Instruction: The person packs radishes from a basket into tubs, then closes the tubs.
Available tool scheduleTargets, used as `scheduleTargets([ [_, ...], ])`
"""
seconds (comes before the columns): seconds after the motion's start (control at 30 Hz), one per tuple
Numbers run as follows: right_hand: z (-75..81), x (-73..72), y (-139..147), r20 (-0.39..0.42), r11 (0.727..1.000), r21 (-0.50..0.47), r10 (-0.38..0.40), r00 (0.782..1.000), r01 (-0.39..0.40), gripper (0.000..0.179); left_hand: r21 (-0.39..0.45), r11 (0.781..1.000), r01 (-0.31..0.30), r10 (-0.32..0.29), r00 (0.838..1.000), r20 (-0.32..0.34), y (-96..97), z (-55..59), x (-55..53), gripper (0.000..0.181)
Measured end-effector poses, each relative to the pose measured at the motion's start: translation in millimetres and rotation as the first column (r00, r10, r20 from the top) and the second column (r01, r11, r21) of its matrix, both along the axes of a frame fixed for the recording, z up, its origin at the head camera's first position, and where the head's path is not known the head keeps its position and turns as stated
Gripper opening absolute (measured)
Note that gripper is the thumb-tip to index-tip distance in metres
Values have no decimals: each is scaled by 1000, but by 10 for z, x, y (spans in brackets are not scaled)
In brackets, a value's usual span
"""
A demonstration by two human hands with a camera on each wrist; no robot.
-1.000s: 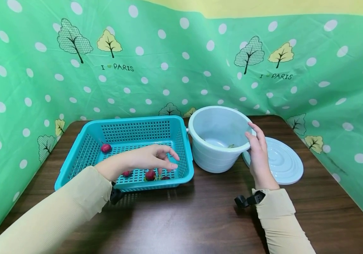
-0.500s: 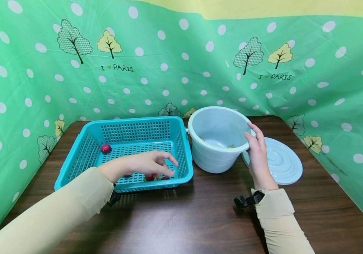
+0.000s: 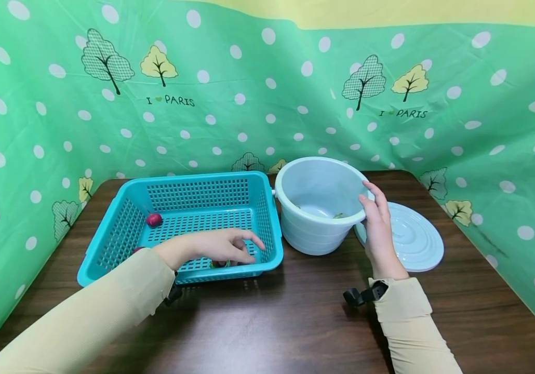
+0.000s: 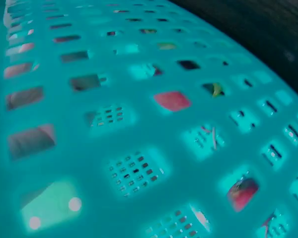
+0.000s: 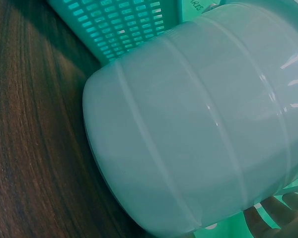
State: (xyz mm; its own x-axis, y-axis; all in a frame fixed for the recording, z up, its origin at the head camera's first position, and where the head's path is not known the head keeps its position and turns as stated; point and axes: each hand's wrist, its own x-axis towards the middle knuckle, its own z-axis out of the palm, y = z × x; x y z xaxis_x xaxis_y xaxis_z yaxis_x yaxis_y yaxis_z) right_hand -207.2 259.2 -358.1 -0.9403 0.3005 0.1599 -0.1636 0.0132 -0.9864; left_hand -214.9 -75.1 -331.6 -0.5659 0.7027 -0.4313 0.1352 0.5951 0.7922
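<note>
A turquoise perforated basket (image 3: 274, 228) holds a few red radishes. One radish (image 3: 154, 219) with a thin root lies toward its left, and a second radish (image 3: 137, 250) peeks out above my left sleeve. My left hand (image 3: 221, 244) reaches down inside the basket's near right part, thumb and index finger apart, over a partly covered radish (image 3: 219, 264); its other fingers are hidden. Through the basket's holes, the left wrist view catches red patches of radish (image 4: 243, 193). With my right hand (image 3: 377, 228), I grip the right rim of a pale blue bucket (image 3: 316, 236), fingers curled over the edge.
Green scraps (image 3: 337, 215) lie on the bucket's floor. A pale blue lid (image 3: 417, 239) rests on the table behind my right hand. Dark wood tabletop (image 3: 267, 322) extends in front, and a green dotted cloth (image 3: 249, 78) hangs around the back and sides.
My left hand has sunk a little lower over the radishes at the basket's near right, covering more of them. My right hand stays on the bucket's rim.
</note>
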Motion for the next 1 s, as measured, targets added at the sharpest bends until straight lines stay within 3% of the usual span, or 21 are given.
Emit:
scheduleTargets([
  [0.4, -15, -1, 0, -11, 1000, 14, -2, 1000, 3, 48, -45, 998, -35, 34, 999, -8, 37, -108, -14, 49],
  [0.57, -15, -6, 1, -10, 1000, 14, -1, 1000, 1, 48, -89, 996, -18, 14, 999, -42, 22, -122, -25, 48],
  [0.8, -16, -4, -3, -11, 1000, 13, 6, 1000, -6, 48, -121, 992, 20, -29, 997, -68, -83, -141, -57, 46],
  [1.0, -13, 0, 2, -13, 1000, 10, 1, 1000, -1, 47, -127, 992, -4, -3, 998, -56, -228, -128, -91, 47],
])
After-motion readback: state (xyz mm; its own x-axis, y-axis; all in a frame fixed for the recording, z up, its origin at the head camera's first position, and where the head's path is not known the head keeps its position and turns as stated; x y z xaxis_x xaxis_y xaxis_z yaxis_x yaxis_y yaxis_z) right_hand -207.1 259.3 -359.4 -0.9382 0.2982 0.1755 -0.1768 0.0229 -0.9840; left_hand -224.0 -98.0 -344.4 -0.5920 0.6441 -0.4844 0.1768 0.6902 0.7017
